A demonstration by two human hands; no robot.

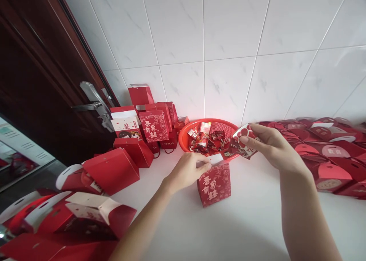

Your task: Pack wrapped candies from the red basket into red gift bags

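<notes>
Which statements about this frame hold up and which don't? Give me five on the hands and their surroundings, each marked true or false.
1. The right hand holds candy packets. True.
2. The left hand is at the top of the red gift box. True.
3. Wrapped candies lie in the orange-red basket. True.
4. The basket stands nearer the person than that gift box. False: it stands farther off, by the tiled wall.
5. The picture's right side shows a door handle. False: the door handle is at left.

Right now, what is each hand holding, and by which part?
The right hand pinches printed packets near their upper edge, between thumb and fingers. The left hand holds the upright red box near its top left corner.
</notes>
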